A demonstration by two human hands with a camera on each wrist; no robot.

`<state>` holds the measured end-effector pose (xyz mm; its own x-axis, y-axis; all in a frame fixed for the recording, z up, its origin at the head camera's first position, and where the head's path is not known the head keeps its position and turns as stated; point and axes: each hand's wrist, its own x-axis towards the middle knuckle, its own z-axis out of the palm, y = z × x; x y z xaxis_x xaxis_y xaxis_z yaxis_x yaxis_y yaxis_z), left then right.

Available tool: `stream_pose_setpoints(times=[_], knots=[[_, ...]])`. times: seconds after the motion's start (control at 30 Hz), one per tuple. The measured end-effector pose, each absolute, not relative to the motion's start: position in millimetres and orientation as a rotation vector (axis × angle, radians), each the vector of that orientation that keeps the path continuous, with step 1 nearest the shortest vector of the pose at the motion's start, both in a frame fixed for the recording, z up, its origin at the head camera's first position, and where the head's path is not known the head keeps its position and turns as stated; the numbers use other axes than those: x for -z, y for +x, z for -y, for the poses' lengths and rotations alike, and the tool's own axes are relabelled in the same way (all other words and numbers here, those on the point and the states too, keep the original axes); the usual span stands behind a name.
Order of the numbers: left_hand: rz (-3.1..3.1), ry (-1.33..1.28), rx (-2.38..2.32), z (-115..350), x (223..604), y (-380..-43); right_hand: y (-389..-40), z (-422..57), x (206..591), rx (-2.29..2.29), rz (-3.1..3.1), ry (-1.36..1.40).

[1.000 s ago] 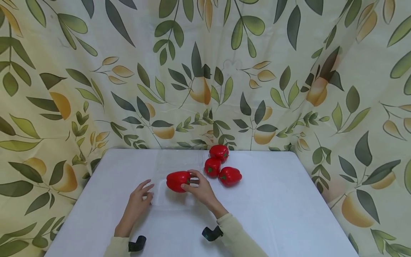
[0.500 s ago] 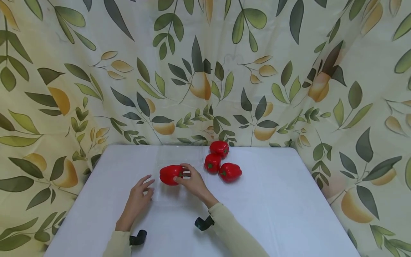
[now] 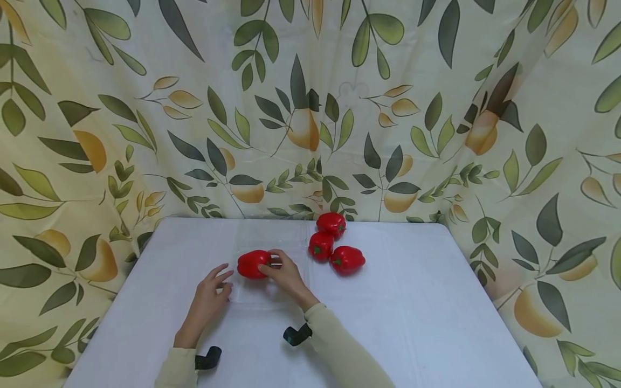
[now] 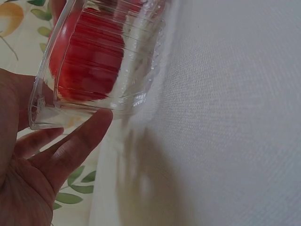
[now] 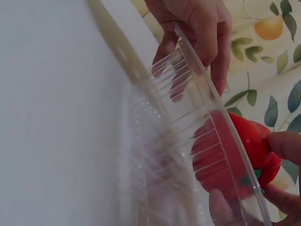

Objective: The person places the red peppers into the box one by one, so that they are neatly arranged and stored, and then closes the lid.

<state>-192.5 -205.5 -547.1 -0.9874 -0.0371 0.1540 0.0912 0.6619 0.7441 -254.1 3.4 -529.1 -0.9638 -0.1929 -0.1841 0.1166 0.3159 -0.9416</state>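
Note:
A red bell pepper (image 3: 250, 264) is held by my right hand (image 3: 288, 277), thumb and fingers round its stem end. It sits partly below the rim of a clear plastic container (image 3: 271, 231), over its left half. In the right wrist view, the pepper (image 5: 249, 141) shows partly through the ribbed wall, its green stem beside my fingers (image 5: 284, 146). My left hand (image 3: 207, 299) rests at the container's left side, fingers loosely extended. The left wrist view has its fingertips (image 4: 103, 120) against the outside of the container's corner.
Three more red bell peppers lie clustered just right of the container: one at the back (image 3: 331, 225), one in the middle (image 3: 321, 246), one at the right (image 3: 347, 260). They stand on a white-covered table (image 3: 412, 302). A leaf-patterned curtain (image 3: 339, 178) hangs behind and at both sides.
My right hand has carried the bell pepper left across the container, toward its left side. My left hand has stayed in place at the container, and the other peppers have not moved.

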Motion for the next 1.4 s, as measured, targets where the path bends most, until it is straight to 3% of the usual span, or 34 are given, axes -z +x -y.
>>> stream_pose_setpoints(times=[0.97,1.4], knots=[[2.704,-0.062,1.258,205.0,544.9,-192.6,-262.6,8.1,537.6,1.655,-2.346,0.082],[2.727,-0.027,1.253,205.9,545.8,-192.8,-258.5,-9.7,516.5,1.72,-2.37,-0.05]])
